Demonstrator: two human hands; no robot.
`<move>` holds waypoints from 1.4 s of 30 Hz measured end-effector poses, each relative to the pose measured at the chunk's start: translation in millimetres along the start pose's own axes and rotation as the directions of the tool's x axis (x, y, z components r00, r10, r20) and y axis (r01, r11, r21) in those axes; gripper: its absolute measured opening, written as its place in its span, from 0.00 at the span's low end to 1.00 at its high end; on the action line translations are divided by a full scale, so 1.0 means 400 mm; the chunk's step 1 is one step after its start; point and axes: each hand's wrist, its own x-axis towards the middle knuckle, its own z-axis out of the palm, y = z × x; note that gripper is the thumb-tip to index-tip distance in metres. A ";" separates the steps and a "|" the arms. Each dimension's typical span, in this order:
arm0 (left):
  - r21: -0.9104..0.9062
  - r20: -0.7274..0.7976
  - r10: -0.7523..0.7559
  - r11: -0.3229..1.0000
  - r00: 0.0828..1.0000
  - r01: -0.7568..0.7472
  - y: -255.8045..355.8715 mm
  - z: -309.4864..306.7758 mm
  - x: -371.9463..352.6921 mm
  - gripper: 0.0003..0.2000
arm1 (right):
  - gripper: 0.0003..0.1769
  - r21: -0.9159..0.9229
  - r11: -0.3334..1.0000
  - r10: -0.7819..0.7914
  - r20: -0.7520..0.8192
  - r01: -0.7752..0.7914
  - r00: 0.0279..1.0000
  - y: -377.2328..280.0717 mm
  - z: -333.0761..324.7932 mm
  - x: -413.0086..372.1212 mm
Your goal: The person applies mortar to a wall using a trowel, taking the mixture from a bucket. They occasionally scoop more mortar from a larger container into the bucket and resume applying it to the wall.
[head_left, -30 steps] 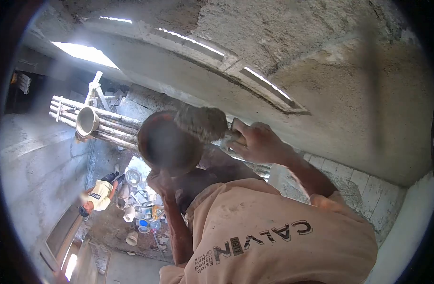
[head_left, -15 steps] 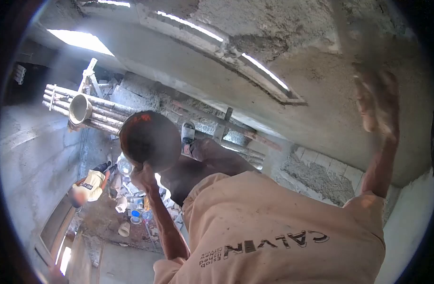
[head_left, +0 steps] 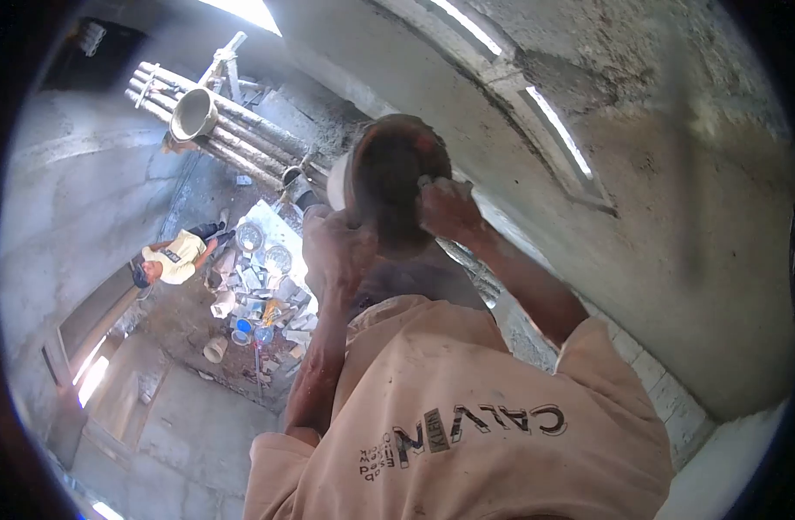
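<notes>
In front of my body, a round bucket (head_left: 399, 186) is tipped so that its dark inside faces me; part of its pale outer wall shows on the left. My left hand (head_left: 337, 251) is closed on the near left side of its rim. On the right, my right hand (head_left: 449, 208) has its fingers curled at the rim's right edge. What lies inside the bucket is too dark and blurred to make out.
A pole scaffold (head_left: 237, 139) carries another bucket (head_left: 194, 115). Rubble and several containers litter the floor below, near a person (head_left: 174, 258) in a pale shirt. A rough plastered wall (head_left: 658, 234) with narrow slots rises on the right.
My right hand has come down from beside the wall, where its fingers were spread, to the bucket's rim. The bucket and my left hand have shifted right in view, as the view turned.
</notes>
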 end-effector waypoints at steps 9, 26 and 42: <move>-0.082 -0.058 -0.009 0.997 0.998 0.004 0.002 -0.025 0.009 0.13 | 0.18 0.364 0.834 0.308 0.317 -0.415 0.897 -0.068 -0.111 -0.066; -0.089 -0.142 -0.144 0.987 0.979 0.132 -0.214 -0.134 0.018 0.17 | 0.27 0.476 0.732 0.403 0.275 -0.488 0.873 0.058 -0.718 0.148; 0.004 -0.072 0.033 0.999 0.997 -0.033 -0.056 -0.064 0.000 0.13 | 0.24 -0.190 0.977 0.145 0.239 -0.100 0.960 -0.047 -0.049 -0.033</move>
